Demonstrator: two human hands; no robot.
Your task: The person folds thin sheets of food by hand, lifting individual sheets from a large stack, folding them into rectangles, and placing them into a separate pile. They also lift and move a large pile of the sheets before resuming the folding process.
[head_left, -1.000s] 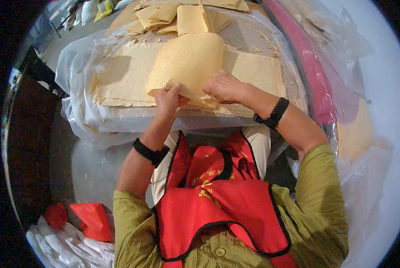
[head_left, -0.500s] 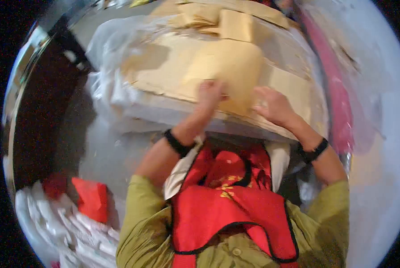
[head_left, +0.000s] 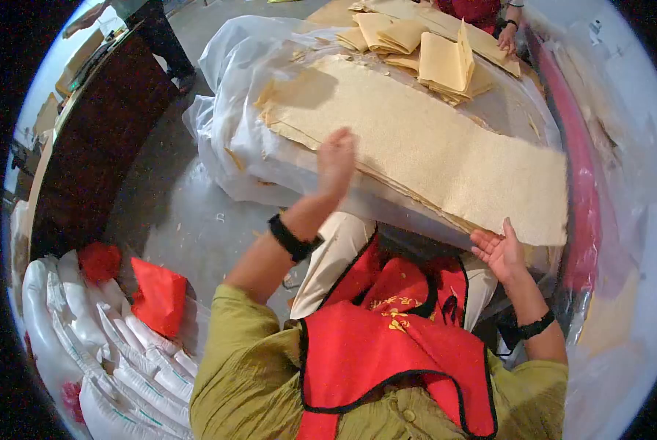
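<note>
A long pale-tan sheet [head_left: 424,139] with a grainy surface lies spread over similar sheets, their layered edges showing along the near side. My left hand [head_left: 337,161], slightly smeared by motion, is over the near edge with its fingers curled in and nothing visible in them. At the right end of the near edge, my right hand [head_left: 503,253] is turned palm up, fingers spread, fingertips right at the sheet's border. Folded tan sheets [head_left: 446,67] are piled on the far side.
Clear plastic [head_left: 229,81] covers the work surface. Another person's hand [head_left: 507,38] is at the far right edge. White bags [head_left: 134,367] and a red bag [head_left: 158,293] lie at lower left. A dark panel [head_left: 97,139] stands left, with someone's legs [head_left: 169,37] behind it. Pink material [head_left: 584,183] runs along the right.
The raised, bent part of the sheet now lies flat, reaching farther right. My right hand has moved down and right and turned palm up. The view has shifted, showing more of the other people.
</note>
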